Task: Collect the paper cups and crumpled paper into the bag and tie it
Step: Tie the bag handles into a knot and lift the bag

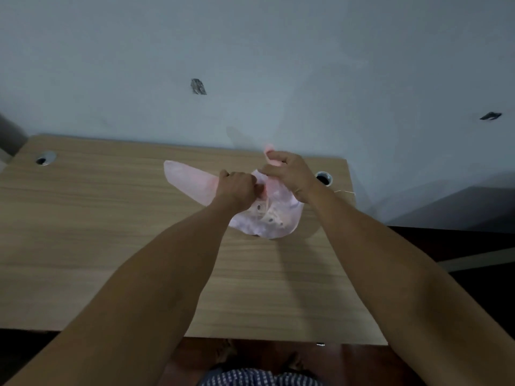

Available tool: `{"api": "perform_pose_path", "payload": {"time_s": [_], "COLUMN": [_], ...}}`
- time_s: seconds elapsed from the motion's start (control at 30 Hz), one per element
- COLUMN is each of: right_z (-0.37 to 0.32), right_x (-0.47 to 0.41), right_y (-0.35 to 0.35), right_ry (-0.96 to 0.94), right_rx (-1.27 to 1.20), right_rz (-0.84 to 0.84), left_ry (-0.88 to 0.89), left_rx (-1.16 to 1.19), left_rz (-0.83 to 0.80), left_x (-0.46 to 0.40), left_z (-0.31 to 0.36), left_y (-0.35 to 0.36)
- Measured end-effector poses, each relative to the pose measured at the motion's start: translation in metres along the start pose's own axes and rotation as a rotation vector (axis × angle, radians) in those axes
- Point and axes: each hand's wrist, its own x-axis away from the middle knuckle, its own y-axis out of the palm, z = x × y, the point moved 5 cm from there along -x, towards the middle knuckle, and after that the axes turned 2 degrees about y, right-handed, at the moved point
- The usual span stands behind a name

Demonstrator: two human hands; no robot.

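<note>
A thin pink plastic bag [271, 218] lies on the wooden table [97, 232] toward its far right. Through the plastic I make out pale cup shapes with dark dots; no loose cups or paper lie on the table. My left hand [237, 188] is closed on one twisted handle of the bag, whose flat pink flap [189, 179] spreads out to the left. Just to its right and slightly farther away, my right hand [289, 174] pinches the other handle, and its pink tip [269, 149] sticks up past my fingers. Both hands meet over the bag's mouth.
The table has a round cable hole at the far left [44, 158] and another at the far right [324, 178], just beside my right wrist. A pale wall [250, 51] rises right behind the table. Dark floor lies to the right and below the near edge.
</note>
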Motion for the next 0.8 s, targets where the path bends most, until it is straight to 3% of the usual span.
{"api": "perform_pose_path", "payload": {"time_s": [0.13, 0.23, 0.37, 0.47, 0.53, 0.57, 0.63, 0.73, 0.8], "right_z": [0.009, 0.014, 0.015, 0.018, 0.022, 0.023, 0.024, 0.020, 0.020], "right_x": [0.001, 0.000, -0.003, -0.004, -0.003, -0.002, 0.000, 0.003, 0.005], "right_y": [0.016, 0.022, 0.021, 0.022, 0.021, 0.022, 0.025, 0.031, 0.032], "right_ry": [-0.143, -0.174, -0.139, -0.101, -0.072, -0.060, -0.032, -0.014, -0.007], "right_rx": [0.719, 0.914, 1.087, 1.189, 1.235, 1.256, 1.276, 1.280, 1.321], "right_rz": [0.080, 0.132, 0.233, 0.293, 0.330, 0.343, 0.361, 0.405, 0.435], "left_ry": [0.052, 0.131, 0.217, 0.142, 0.054, 0.010, -0.061, -0.143, -0.174], "left_rx": [0.067, 0.087, -0.166, -0.377, -0.385, -0.281, 0.155, 0.803, 1.081], "left_rz": [0.039, 0.066, 0.014, -0.065, -0.135, -0.180, -0.248, -0.183, -0.215], "left_x": [0.007, 0.019, 0.034, 0.036, 0.031, 0.028, 0.023, 0.013, 0.006], "left_z": [-0.001, -0.017, -0.051, -0.082, -0.099, -0.104, -0.098, -0.066, -0.044], "left_y": [-0.003, -0.013, -0.022, -0.034, -0.045, -0.051, -0.060, -0.073, -0.070]}}
